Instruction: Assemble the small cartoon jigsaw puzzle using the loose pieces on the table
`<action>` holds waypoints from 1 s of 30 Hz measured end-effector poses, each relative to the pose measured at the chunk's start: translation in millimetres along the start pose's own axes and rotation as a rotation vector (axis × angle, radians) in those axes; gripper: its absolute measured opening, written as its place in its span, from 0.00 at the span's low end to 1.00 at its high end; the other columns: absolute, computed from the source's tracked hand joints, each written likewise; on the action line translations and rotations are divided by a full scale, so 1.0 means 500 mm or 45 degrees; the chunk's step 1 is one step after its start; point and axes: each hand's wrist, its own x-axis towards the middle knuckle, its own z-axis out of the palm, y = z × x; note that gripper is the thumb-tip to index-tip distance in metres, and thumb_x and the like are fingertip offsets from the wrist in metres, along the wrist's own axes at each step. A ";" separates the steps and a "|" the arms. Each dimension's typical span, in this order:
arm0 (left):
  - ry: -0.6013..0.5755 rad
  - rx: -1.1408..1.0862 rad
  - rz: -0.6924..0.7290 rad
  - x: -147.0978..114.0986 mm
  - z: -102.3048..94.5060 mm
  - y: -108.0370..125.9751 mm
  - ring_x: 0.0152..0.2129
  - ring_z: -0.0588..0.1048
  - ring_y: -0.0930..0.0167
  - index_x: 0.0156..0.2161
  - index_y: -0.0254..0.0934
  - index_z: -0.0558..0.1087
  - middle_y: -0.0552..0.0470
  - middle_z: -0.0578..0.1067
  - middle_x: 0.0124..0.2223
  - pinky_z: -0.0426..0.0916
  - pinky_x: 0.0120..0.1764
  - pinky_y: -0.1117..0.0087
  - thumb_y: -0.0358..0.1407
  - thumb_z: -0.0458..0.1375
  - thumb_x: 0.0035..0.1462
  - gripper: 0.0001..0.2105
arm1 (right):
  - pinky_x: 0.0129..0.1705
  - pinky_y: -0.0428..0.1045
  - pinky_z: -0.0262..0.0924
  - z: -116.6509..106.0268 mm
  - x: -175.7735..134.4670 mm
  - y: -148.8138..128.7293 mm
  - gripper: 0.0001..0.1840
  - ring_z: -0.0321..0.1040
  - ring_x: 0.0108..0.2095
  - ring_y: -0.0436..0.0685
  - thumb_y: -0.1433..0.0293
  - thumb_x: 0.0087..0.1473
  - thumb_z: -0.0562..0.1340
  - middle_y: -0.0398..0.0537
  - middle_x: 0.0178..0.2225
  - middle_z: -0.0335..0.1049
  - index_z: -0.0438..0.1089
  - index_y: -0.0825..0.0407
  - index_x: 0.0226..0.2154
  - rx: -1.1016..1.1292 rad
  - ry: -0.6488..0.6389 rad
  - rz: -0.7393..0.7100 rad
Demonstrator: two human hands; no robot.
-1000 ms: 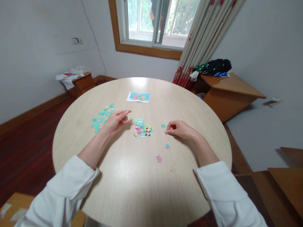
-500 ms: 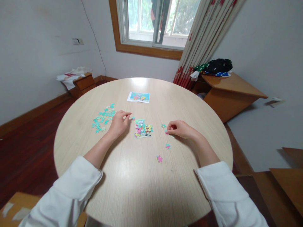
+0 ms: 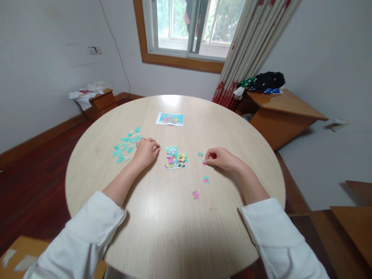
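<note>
A partly joined jigsaw puzzle (image 3: 175, 158) with cartoon figures lies mid-table between my hands. Just left of it, my left hand (image 3: 147, 150) is closed, its thumb and fingertips on a small pink-and-teal puzzle piece (image 3: 160, 147) that they partly cover. On the other side, my right hand (image 3: 221, 159) is curled with thumb and finger pinched on a pink-and-teal piece (image 3: 204, 162) at the tabletop. A teal loose piece (image 3: 200, 154) lies near those fingertips. Closer to me are a teal-and-pink piece (image 3: 206, 179) and a mostly pink one (image 3: 195, 195).
Many scattered teal puzzle pieces (image 3: 125, 146) lie left, beside my left hand. A reference picture sheet (image 3: 170, 119) rests toward the far edge of the round wooden table (image 3: 162, 228). Wooden cabinet (image 3: 286, 116) with cloths stands beyond, right; a cardboard box (image 3: 26, 252) sits lower left.
My left hand's raised fingers have come down onto the small piece beside the joined puzzle, and that piece now sits slightly farther left. My right hand has stayed nearly still.
</note>
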 end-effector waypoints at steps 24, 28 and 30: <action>-0.095 -0.150 -0.075 0.003 0.004 -0.004 0.45 0.68 0.54 0.37 0.37 0.75 0.41 0.73 0.43 0.58 0.47 0.55 0.34 0.56 0.55 0.07 | 0.26 0.47 0.48 0.003 0.003 0.007 0.14 0.54 0.23 0.48 0.59 0.43 0.63 0.41 0.21 0.61 0.66 0.53 0.24 0.014 0.008 -0.008; -0.077 -0.191 -0.081 0.003 0.000 -0.002 0.45 0.68 0.53 0.34 0.37 0.74 0.40 0.74 0.42 0.57 0.47 0.54 0.32 0.58 0.53 0.04 | 0.26 0.47 0.48 0.003 0.005 0.010 0.13 0.55 0.23 0.49 0.59 0.44 0.63 0.41 0.21 0.62 0.66 0.53 0.24 0.003 0.007 -0.018; -0.083 -0.182 -0.076 0.003 -0.001 -0.001 0.45 0.69 0.54 0.33 0.37 0.74 0.41 0.74 0.41 0.57 0.46 0.55 0.31 0.58 0.52 0.03 | 0.26 0.47 0.48 0.003 0.005 0.011 0.13 0.55 0.23 0.49 0.60 0.44 0.63 0.41 0.21 0.62 0.66 0.53 0.24 0.000 0.010 -0.017</action>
